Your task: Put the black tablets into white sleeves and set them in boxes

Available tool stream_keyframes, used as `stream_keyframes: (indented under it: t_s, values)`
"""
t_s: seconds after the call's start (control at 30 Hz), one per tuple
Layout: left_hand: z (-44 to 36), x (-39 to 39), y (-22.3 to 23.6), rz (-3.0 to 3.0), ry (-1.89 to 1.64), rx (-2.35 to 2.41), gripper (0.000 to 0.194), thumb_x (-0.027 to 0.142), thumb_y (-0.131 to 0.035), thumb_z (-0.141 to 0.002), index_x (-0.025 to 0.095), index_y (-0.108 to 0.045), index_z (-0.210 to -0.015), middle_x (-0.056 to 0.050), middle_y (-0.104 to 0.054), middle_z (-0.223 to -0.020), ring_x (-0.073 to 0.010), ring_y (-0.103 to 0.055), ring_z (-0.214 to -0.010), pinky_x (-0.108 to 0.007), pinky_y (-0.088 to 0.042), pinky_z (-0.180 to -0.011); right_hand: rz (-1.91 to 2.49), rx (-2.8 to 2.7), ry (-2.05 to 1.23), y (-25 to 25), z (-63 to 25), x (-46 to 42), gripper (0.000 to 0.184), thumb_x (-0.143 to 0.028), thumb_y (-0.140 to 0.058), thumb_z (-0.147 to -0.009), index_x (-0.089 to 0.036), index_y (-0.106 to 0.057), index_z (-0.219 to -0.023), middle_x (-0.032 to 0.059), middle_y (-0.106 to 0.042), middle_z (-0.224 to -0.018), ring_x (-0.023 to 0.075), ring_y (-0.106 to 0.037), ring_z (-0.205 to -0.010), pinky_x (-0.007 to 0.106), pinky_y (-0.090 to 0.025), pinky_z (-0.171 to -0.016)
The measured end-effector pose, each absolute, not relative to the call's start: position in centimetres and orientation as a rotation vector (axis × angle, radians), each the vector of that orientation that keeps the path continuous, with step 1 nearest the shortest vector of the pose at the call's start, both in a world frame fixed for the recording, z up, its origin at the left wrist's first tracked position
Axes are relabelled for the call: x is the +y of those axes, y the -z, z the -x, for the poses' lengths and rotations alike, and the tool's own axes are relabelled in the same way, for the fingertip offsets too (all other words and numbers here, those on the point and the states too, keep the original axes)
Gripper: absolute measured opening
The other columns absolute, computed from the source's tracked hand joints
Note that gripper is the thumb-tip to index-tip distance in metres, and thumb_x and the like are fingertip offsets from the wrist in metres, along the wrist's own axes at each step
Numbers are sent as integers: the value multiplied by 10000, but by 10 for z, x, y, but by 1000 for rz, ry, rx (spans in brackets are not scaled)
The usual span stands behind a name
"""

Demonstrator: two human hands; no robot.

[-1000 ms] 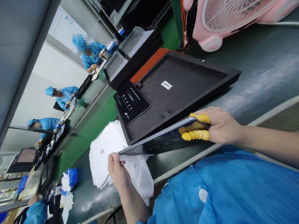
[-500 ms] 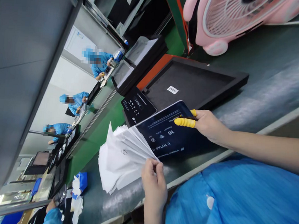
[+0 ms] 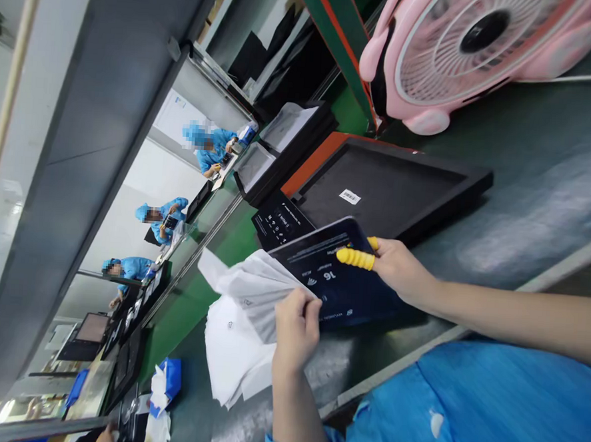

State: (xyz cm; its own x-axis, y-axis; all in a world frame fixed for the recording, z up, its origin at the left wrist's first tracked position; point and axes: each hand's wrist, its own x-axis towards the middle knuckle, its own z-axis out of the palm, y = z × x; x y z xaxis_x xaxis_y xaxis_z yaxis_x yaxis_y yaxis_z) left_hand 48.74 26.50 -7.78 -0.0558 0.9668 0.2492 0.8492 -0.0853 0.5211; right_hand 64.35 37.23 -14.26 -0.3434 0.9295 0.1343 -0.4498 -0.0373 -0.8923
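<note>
The person's right hand (image 3: pixel 397 267) holds a dark tablet (image 3: pixel 339 280) by its far edge, the fingers (image 3: pixel 356 257), capped in yellow covers, clenched on it with the printed face turned up. The tablet hangs tilted just above the desk (image 3: pixel 529 162), in front of a shallow black tray (image 3: pixel 427 189) that carries a small white barcode label (image 3: pixel 350 197). The left hand (image 3: pixel 296 328) pinches a white bag (image 3: pixel 251 288) at the tablet's near edge, fingers closed on the thin sheet, which touches the tablet's corner. Below it lies a loose stack of white bags (image 3: pixel 232 357) on the desk. A small black card (image 3: pixel 278 221) rests at the tray's left end. A pink fan (image 3: pixel 461 51) stands behind the tray. Farther down the line, other people in blue coats (image 3: pixel 210 146) work at their own places.
</note>
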Motion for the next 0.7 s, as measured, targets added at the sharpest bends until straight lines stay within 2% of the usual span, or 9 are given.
stream_keyframes:
  t_s: [0.1, 0.2, 0.3, 0.53, 0.7]
  values:
    - [-485, 288, 72, -1819, -1201, 2045, 229, 318, -466, -773, 203, -413, -581, 14, -428, -553, -113, -396, -539, -239, -326, -550, 629, -1103, -1766, 140, -639, 363, 437, -484, -787, -453, -149, -626, -683, 31, -635, -664, 203, -595, -662, 295, -499, -598]
    - [-482, 298, 69, -1619, -1396, 2025, 222, 358, -470, -757, 208, -397, -609, 38, -364, -548, -101, -349, -516, -232, -312, -525, 700, -1117, -1776, 149, -632, 364, 438, -470, -779, -469, -137, -636, -716, 21, -638, -673, 184, -580, -648, 291, -486, -604]
    - [-492, 293, 74, -1615, -1350, 2002, 222, 360, -456, -777, 203, -404, -629, 36, -376, -562, -98, -363, -532, -230, -315, -539, 771, -1156, -1732, 161, -623, 370, 388, -473, -737, -528, -140, -634, -700, 20, -633, -655, 180, -570, -638, 284, -467, -576]
    - [-524, 269, 90, -1743, -860, 1816, 193, 284, -419, -817, 199, -401, -644, 22, -415, -561, -99, -382, -535, -244, -317, -551, 802, -1084, -1703, 154, -613, 377, 305, -419, -683, -553, -145, -607, -661, 25, -629, -668, 182, -563, -679, 279, -451, -608]
    - [-530, 304, 82, -1831, -1098, 1816, 196, 283, -417, -800, 201, -384, -625, 19, -410, -568, -106, -387, -557, -242, -329, -571, 672, -1171, -1701, 145, -596, 366, 264, -405, -610, -583, -148, -562, -619, 22, -599, -628, 169, -540, -653, 287, -442, -619]
